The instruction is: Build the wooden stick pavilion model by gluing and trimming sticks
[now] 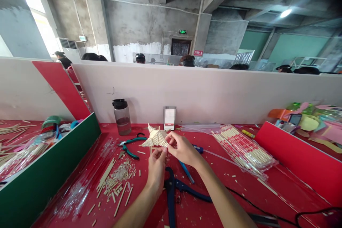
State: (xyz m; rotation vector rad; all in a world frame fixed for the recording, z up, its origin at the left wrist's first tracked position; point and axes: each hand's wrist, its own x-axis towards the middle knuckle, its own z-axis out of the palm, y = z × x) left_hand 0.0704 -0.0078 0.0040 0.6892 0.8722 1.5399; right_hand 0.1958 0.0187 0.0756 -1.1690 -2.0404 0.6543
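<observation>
So there's a decent open lane on the red tabletop to the right of the dark blue long-handled cutter, just some light scraps scattered in it. A thin black cable crosses its lower part though. Left side's cluttered: teal-handled pliers, then a messy heap of pale stick offcuts. Straight ahead, the tall white partition blocks the way.

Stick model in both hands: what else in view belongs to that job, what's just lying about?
Likely job: stick model, left hand, right hand, bagged sticks, pliers, blue-handled tool.
Likely just lying about: bottle, phone, scraps.
</observation>
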